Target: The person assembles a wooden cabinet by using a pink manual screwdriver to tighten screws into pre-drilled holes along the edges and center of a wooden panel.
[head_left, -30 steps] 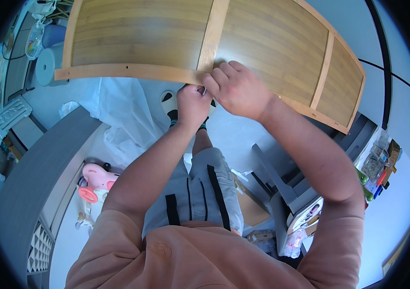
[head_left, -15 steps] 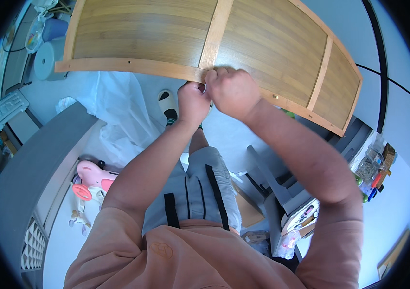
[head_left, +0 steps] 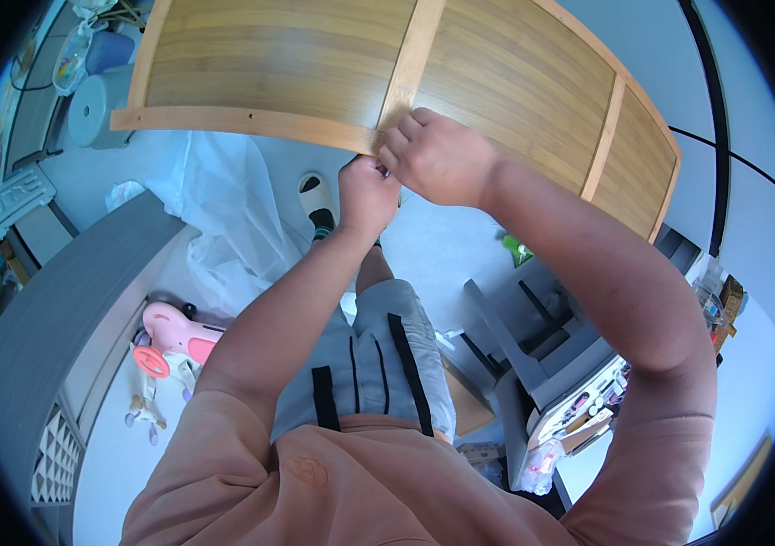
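Note:
A wooden panel [head_left: 515, 77] with pale frame strips and a crossbar spans the top of the view. Its near edge strip [head_left: 251, 127] has a small hole. My left hand [head_left: 369, 196] is closed just below that edge, where the crossbar [head_left: 408, 68] meets the strip. Right against it, my right hand [head_left: 442, 159] is closed too, its curled fingers over the strip at the same joint. Whatever is between the fingers of either hand is hidden; a small dark, shiny spot shows between the two hands.
Translucent plastic sheeting [head_left: 237, 214] lies on the floor beside my slippered foot [head_left: 317, 198]. At left stand a grey cabinet [head_left: 78, 273], a round stool [head_left: 96, 109] and a pink ride-on toy [head_left: 174, 332]. To the right are a grey chair [head_left: 519, 341] and a cluttered white surface [head_left: 578, 409].
My right hand has turned at the joint, and its elbow has swung outward to the right. My left hand stays nearly in place. The panel sits slightly higher in view.

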{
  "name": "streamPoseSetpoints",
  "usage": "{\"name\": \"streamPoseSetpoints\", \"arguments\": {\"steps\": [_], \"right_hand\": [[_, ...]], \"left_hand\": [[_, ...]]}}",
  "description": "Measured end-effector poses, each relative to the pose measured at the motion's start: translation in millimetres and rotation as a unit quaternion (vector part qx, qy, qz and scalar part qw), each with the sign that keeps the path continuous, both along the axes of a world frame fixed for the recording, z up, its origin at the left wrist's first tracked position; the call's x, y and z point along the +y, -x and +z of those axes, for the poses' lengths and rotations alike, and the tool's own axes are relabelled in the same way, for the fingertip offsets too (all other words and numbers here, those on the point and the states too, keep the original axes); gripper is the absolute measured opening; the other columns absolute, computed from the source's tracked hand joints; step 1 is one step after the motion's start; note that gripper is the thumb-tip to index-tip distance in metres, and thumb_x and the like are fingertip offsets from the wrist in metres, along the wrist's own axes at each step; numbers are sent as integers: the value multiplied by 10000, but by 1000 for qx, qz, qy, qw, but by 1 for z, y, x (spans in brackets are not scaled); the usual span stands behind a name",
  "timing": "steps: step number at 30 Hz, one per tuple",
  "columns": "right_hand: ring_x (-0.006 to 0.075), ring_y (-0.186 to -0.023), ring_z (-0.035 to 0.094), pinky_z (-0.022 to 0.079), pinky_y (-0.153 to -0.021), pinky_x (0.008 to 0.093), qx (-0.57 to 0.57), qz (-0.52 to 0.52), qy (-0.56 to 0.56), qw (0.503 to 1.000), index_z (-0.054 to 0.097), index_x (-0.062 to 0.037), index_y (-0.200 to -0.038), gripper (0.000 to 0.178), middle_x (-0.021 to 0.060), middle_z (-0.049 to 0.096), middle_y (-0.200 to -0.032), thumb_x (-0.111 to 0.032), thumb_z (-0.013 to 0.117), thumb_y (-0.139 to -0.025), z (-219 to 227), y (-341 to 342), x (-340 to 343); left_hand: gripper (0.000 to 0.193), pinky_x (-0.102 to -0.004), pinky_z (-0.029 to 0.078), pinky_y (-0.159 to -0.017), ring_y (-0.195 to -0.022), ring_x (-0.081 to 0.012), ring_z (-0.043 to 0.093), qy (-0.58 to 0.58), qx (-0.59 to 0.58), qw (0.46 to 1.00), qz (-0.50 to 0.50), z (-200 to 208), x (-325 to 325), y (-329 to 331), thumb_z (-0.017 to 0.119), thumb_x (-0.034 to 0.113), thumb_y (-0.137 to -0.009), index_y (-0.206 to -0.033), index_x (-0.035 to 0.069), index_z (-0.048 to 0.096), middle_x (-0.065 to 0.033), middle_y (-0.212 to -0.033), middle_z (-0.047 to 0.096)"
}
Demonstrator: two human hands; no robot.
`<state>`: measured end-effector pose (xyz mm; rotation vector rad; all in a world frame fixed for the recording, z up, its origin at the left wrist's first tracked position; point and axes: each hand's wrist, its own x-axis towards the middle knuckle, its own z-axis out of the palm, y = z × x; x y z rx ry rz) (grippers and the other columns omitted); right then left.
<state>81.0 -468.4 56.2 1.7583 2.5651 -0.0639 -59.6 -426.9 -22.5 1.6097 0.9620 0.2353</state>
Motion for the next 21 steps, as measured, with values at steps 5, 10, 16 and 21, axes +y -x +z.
{"name": "streamPoseSetpoints", "arguments": {"steps": [5, 10, 16, 21], "right_hand": [[221, -671, 598, 476, -610, 318, 35, -170, 9, 985, 587, -55, -744, 114, 79, 594, -715, -161, 574, -703, -5, 28, -9], [217, -646, 607, 481, -560, 339, 28, -341, 55, 938, 589, -53, -749, 120, 83, 602, -693, -169, 582, -723, -6, 47, -13], [251, -697, 595, 463, -625, 378, 220, -378, -71, 897, 594, -71, -764, 155, 76, 575, -718, -220, 632, -791, 21, 57, -27], [252, -732, 593, 464, -675, 370, 356, -415, -106, 831, 633, -72, -823, 148, 50, 588, -780, -159, 712, -732, 14, 95, -40]], "left_hand": [[212, -365, 447, -537, -539, -315, 548, -21, 1, 1000, 2, -5, -1, 0, 674, 149, -755, -684, -27, 581, -166, -618, 592], [206, -367, 458, -549, -541, -300, 548, -56, -3, 998, -11, 2, -2, -4, 672, 171, -768, -723, -13, 589, -158, -610, 583], [373, -302, 461, -769, -816, -191, 600, 378, -29, 925, 36, 22, 13, 36, 475, 314, -916, -1059, -11, 588, -46, -845, 629], [646, -359, 340, -1026, -1140, -192, 494, 625, -194, 748, 111, 73, 21, 56, 298, 461, -968, -1354, -53, 360, -118, -1225, 533]]}}
